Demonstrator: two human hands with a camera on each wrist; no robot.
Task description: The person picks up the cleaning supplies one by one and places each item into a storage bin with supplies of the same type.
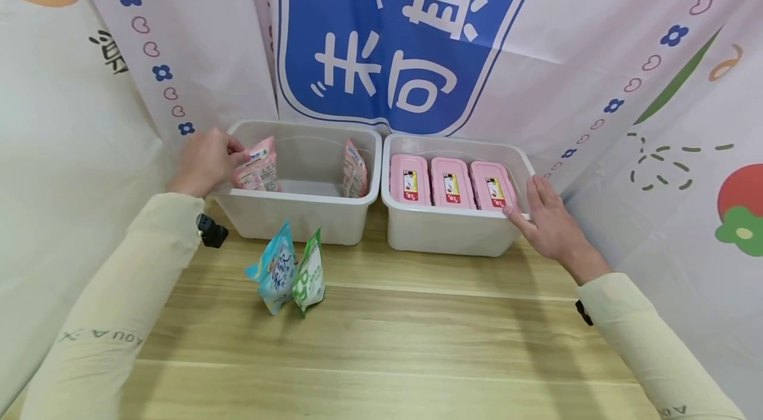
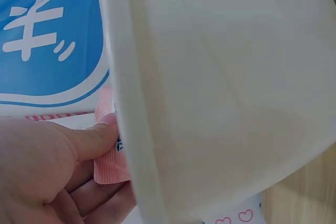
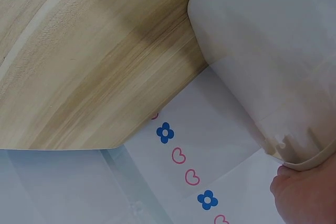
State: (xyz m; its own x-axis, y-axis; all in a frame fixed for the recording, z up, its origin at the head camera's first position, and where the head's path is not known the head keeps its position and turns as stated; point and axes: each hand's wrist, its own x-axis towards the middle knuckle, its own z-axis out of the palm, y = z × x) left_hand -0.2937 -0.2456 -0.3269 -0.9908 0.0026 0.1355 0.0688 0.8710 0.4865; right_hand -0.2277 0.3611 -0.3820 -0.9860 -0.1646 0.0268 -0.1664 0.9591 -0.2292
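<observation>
In the head view my left hand (image 1: pixel 205 160) pinches the top of a pink packet (image 1: pixel 257 169) standing at the left end of the left white bin (image 1: pixel 298 211). The left wrist view shows thumb and fingers on either side of the pink packet (image 2: pixel 111 166), partly hidden behind the bin wall (image 2: pixel 220 87). A second pink packet (image 1: pixel 355 171) stands at the same bin's right end. My right hand (image 1: pixel 551 221) rests on the right corner of the right white bin (image 1: pixel 450 234), fingers extended and thumb at the front rim. Three pink lidded boxes (image 1: pixel 451 183) sit side by side inside.
On the wooden table (image 1: pixel 417 334), a blue packet (image 1: pixel 278 271) and a green-and-white packet (image 1: pixel 309 274) stand close together in front of the left bin. Printed cloth (image 1: pixel 524 75) hangs behind the bins and along both sides.
</observation>
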